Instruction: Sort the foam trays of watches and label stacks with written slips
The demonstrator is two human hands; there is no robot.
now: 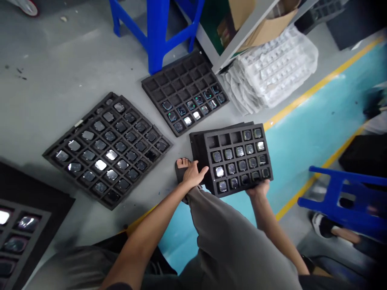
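Note:
My right hand (259, 188) grips the lower edge of a black foam tray (238, 148), its fingers partly hidden underneath. The tray's compartments hold shiny, rounded-square pieces that look like watch faces; three at the top left have none. Other dark tray layers (198, 151) show behind and beneath it. My left hand (193, 173) is beside the tray's left side, above my sandalled foot (182, 163), thumb spread from the fingers; whether it touches the tray I cannot tell. A larger filled tray (121, 134) lies on the floor to the left, and a partly filled tray (175, 86) lies beyond.
A blue stool (157, 36) stands behind the far tray. White moulded trays (272, 68) are stacked beside a shelf frame (242, 36). Another tray (40, 233) is at the lower left. At right are a second blue stool (332, 193) and another person's shoe (321, 224).

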